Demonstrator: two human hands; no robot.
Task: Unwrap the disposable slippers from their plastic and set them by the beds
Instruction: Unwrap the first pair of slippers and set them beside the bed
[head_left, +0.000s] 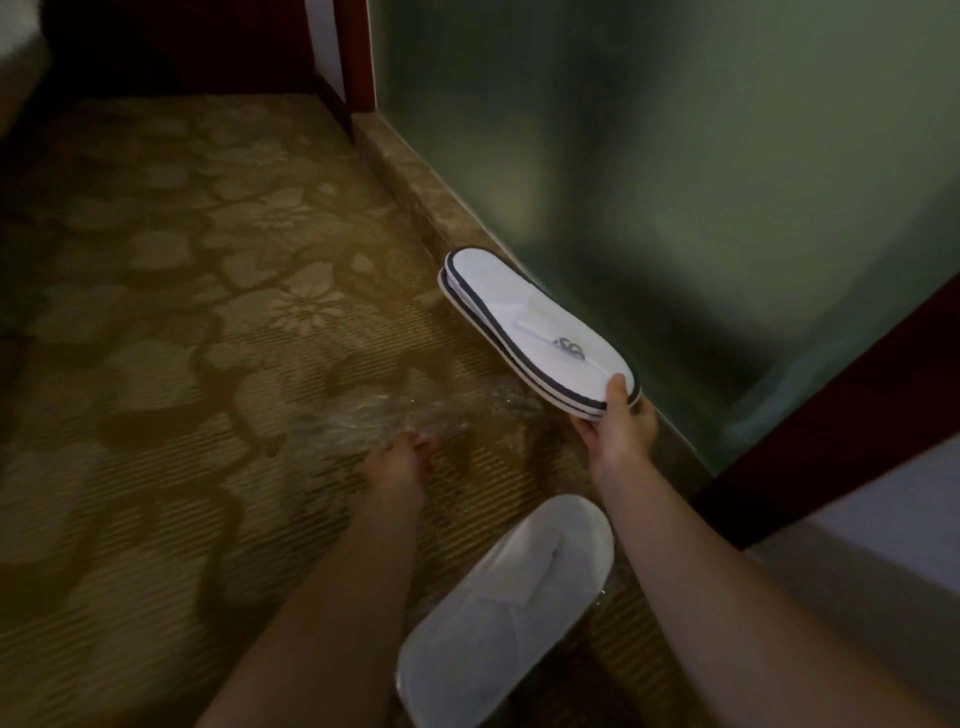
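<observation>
My right hand (618, 423) grips the toe end of a flat pair of white slippers with dark blue trim (524, 322), stacked one on the other and held above the floor near the frosted glass wall. My left hand (400, 462) pinches a clear plastic wrapper (395, 410), which looks blurred and crumpled over the carpet, apart from the slippers. A second white slipper pair (498, 613) lies on the carpet between my forearms, sole side up; shiny plastic shows at its edge.
Patterned brown-gold carpet (182, 338) fills the left and centre. A frosted green glass wall (675, 182) with a stone sill runs along the right. A dark red wooden frame (831, 405) crosses the lower right. Dark furniture stands at the far end.
</observation>
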